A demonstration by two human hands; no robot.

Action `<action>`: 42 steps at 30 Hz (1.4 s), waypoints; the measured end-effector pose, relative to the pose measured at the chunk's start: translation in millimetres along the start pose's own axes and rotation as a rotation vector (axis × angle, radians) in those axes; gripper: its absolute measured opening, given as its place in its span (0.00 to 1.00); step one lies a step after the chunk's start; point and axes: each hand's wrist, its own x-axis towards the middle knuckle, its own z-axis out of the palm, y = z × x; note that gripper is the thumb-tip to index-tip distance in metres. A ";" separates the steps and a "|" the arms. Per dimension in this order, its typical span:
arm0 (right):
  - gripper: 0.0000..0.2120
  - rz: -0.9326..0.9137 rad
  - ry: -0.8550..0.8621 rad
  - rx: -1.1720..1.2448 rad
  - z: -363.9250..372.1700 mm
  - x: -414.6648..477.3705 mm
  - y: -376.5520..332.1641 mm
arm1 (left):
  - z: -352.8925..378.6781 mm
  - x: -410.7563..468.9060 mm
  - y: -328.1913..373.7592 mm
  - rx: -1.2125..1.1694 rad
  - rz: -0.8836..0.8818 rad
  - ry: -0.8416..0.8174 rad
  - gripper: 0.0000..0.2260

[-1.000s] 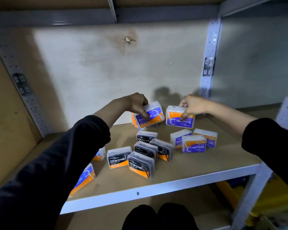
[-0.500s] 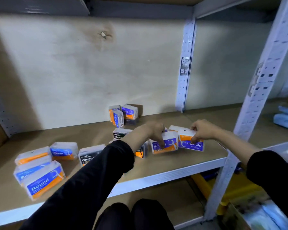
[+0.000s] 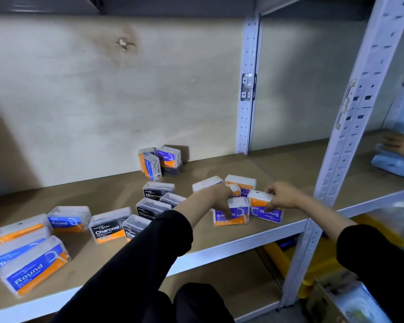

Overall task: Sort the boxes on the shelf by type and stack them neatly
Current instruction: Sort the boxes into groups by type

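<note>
From the head camera, both hands are on the wooden shelf (image 3: 219,240), near its front right corner, each clamped on its own box. The left hand (image 3: 216,194) grips the upright Smooth box (image 3: 237,215) from above, fingers curled down over the label. The right hand (image 3: 283,194) pinches the inverted Smooth box (image 3: 272,215), thumb on its face. The two boxes stand on edge side by side, just touching, with their long axes running along the shelf front. Both labels face the camera, the right one reading upside down.

More Smooth boxes (image 3: 241,183) lie behind the hands, partly hidden by them. The black-labelled Charcoal boxes (image 3: 109,229) cluster at mid-shelf; the left sleeve covers part of the nearest. The blue-and-orange Round boxes (image 3: 33,269) lie at the far left, blurred. A small back cluster (image 3: 166,159) stands at the plywood back panel (image 3: 103,101); the labels there are hard to read.

All the boxes are clear, rectangular plastic cases with printed paper labels. A perforated metal post (image 3: 350,127) frames the shelf on the right.
</note>
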 end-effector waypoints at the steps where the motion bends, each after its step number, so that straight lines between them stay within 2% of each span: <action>1: 0.20 -0.004 -0.009 0.003 -0.3 1.1 0.6 | -0.2 0.5 -0.3 -0.005 0.001 -0.007 0.25; 8: 0.20 -0.028 -0.023 -0.005 -22.1 -2.2 -5.2 | -12.5 0.8 -1.1 0.038 0.014 -0.009 0.24; 11: 0.16 -0.053 0.002 0.004 -34.4 -4.6 -10.3 | -22.0 -0.9 -1.9 0.052 0.029 0.022 0.24; 15: 0.12 -0.106 0.017 0.006 -45.2 -7.3 -25.6 | -32.2 -6.6 -6.1 0.055 0.056 0.074 0.20; 22: 0.13 -0.215 0.000 0.013 -49.6 -11.8 -66.2 | -46.3 -29.8 -26.3 0.027 0.070 0.116 0.14; 30: 0.11 -0.305 -0.029 -0.001 -45.0 -4.9 -117.5 | -55.7 -70.2 -71.1 -0.023 -0.011 0.170 0.13; 42: 0.13 -0.364 -0.066 0.032 -27.3 43.8 -186.3 | -71.8 -93.2 -153.8 -0.027 -0.159 0.246 0.14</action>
